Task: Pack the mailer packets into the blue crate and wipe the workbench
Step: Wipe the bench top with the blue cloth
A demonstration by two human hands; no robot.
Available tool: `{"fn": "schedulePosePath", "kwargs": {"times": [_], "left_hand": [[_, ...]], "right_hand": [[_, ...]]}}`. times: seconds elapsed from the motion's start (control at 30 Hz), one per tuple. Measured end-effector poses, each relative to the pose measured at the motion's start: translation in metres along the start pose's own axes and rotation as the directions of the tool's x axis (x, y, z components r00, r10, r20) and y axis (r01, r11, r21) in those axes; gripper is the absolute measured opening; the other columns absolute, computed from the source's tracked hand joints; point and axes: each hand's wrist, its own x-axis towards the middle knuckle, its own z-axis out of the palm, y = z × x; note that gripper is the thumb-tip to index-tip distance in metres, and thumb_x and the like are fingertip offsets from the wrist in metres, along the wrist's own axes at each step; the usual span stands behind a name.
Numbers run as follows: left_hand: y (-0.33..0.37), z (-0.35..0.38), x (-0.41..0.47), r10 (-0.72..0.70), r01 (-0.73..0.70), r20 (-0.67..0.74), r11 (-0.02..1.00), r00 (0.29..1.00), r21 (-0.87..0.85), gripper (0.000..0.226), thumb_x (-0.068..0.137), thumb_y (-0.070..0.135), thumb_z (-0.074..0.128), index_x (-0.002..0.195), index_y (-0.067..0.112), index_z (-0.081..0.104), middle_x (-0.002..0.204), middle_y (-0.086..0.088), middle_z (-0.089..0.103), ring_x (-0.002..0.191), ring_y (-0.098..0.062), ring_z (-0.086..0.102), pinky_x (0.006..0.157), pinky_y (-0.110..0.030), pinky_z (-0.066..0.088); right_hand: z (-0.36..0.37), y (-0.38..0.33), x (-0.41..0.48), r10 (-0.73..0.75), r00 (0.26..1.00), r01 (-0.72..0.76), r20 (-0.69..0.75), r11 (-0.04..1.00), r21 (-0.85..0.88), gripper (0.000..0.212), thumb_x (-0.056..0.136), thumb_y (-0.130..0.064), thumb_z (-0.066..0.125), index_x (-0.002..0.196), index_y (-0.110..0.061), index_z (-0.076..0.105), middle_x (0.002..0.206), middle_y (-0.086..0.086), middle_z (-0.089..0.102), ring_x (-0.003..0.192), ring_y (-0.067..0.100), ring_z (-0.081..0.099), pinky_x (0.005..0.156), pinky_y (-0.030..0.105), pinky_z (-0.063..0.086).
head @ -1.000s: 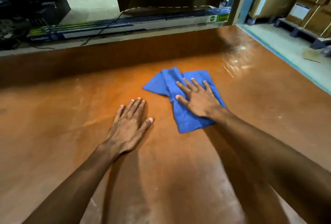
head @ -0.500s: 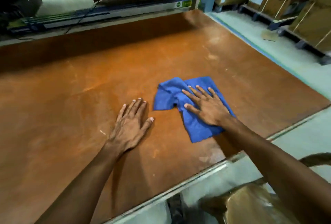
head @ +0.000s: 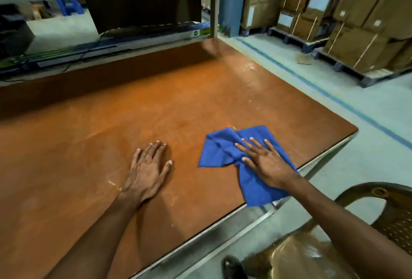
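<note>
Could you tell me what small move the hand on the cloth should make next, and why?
Probably slide the right hand and the blue cloth away from the near edge, toward the far side of the workbench: the cloth's corner already overhangs that edge, and the surface beyond it is bare.

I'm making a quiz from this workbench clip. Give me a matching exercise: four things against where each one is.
Things:
1. left hand
2. right hand
3. blue cleaning cloth
4. brown plastic chair

Places:
A. lying at the near edge of the orange-brown wooden workbench
B. on the floor beside the bench
C. flat on bare wood
D. pressing on the cloth

Pairs: 1-C, 2-D, 3-A, 4-B
</note>
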Motion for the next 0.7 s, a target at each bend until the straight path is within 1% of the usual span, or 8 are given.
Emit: {"fn": "schedulePosePath", "kwargs": {"times": [0.13, 0.23, 0.3, 0.37, 0.47, 0.57, 0.63, 0.7], "left_hand": [[0.020, 0.000, 0.023, 0.035, -0.035, -0.011, 0.999, 0.999, -0.030, 0.070, 0.093, 0.067, 0.018, 0.151, 0.030, 0.026, 0.160, 0.006, 0.024, 0.149, -0.013, 0.015, 0.122, -0.038, 0.003], [0.042, 0.005, 0.061, 0.034, -0.035, -0.020, 0.998, 0.999, -0.052, 0.072, 0.092, 0.068, 0.019, 0.151, 0.029, 0.028, 0.160, 0.006, 0.025, 0.149, -0.012, 0.016, 0.122, -0.038, 0.003], [0.055, 0.009, 0.091, 0.034, -0.035, -0.031, 0.998, 0.999, -0.051, 0.074, 0.090, 0.068, 0.018, 0.151, 0.028, 0.031, 0.159, 0.005, 0.028, 0.149, -0.012, 0.018, 0.122, -0.038, 0.005], [0.065, 0.014, 0.123, 0.044, -0.045, -0.027, 0.999, 0.999, -0.026, 0.073, 0.090, 0.066, 0.015, 0.151, 0.028, 0.031, 0.159, 0.005, 0.029, 0.148, -0.011, 0.019, 0.122, -0.037, 0.006], [0.072, 0.017, 0.165, 0.020, -0.021, -0.030, 1.000, 0.999, -0.011, 0.075, 0.090, 0.065, 0.010, 0.152, 0.028, 0.030, 0.159, 0.007, 0.027, 0.149, -0.009, 0.016, 0.121, -0.034, 0.003], [0.072, 0.021, 0.204, -0.026, 0.026, -0.015, 0.999, 1.000, -0.033, 0.078, 0.087, 0.067, 0.005, 0.153, 0.031, 0.025, 0.161, 0.010, 0.021, 0.149, -0.007, 0.010, 0.120, -0.033, 0.002], [0.072, 0.024, 0.227, -0.055, 0.055, -0.012, 0.997, 0.998, -0.055, 0.077, 0.087, 0.068, 0.006, 0.153, 0.032, 0.024, 0.161, 0.011, 0.020, 0.149, -0.005, 0.008, 0.120, -0.033, 0.001], [0.072, 0.027, 0.251, -0.072, 0.071, -0.016, 0.996, 0.997, -0.052, 0.078, 0.087, 0.069, 0.006, 0.153, 0.033, 0.024, 0.161, 0.012, 0.019, 0.149, -0.004, 0.008, 0.120, -0.031, 0.000]], "right_hand": [[-0.016, 0.076, 0.004, 0.295, 0.955, -0.293, -0.026, 0.954, 0.071, 0.073, 0.088, -0.069, -0.002, 0.153, -0.041, 0.015, 0.162, -0.011, 0.016, 0.150, 0.011, 0.007, 0.119, 0.044, 0.001], [-0.013, 0.060, 0.017, 0.119, 0.993, -0.119, -0.020, 0.993, 0.005, 0.070, 0.090, -0.068, -0.009, 0.152, -0.042, 0.011, 0.159, -0.015, 0.010, 0.150, 0.013, 0.012, 0.120, 0.043, 0.003], [-0.004, 0.037, 0.032, -0.092, 0.994, 0.089, -0.066, 0.994, -0.057, 0.058, 0.100, -0.057, 0.007, 0.152, -0.039, 0.023, 0.159, -0.013, 0.020, 0.148, 0.014, 0.021, 0.118, 0.046, 0.013], [-0.006, 0.036, 0.064, -0.192, 0.974, 0.183, -0.121, 0.979, -0.087, 0.052, 0.101, -0.050, 0.021, 0.149, -0.034, 0.035, 0.157, -0.011, 0.030, 0.145, 0.013, 0.026, 0.114, 0.048, 0.019], [-0.015, 0.082, 0.140, -0.035, 0.993, 0.032, -0.113, 0.999, -0.023, 0.056, 0.099, -0.052, 0.012, 0.152, -0.037, 0.024, 0.160, -0.012, 0.024, 0.149, 0.013, 0.018, 0.119, 0.049, 0.013], [-0.025, 0.129, 0.224, 0.165, 0.983, -0.163, -0.080, 0.986, 0.028, 0.052, 0.103, -0.049, 0.017, 0.153, -0.035, 0.020, 0.162, -0.009, 0.019, 0.150, 0.017, 0.012, 0.119, 0.053, 0.008], [-0.027, 0.123, 0.266, 0.097, 0.993, -0.095, -0.066, 0.995, 0.023, 0.057, 0.100, -0.050, 0.008, 0.153, -0.034, 0.022, 0.162, -0.008, 0.020, 0.150, 0.019, 0.012, 0.118, 0.057, 0.008], [-0.024, 0.101, 0.296, -0.088, 0.996, 0.088, -0.026, 0.996, 0.018, 0.068, 0.092, -0.054, -0.003, 0.152, -0.036, 0.024, 0.161, -0.010, 0.021, 0.150, 0.018, 0.013, 0.118, 0.057, 0.007]]}}
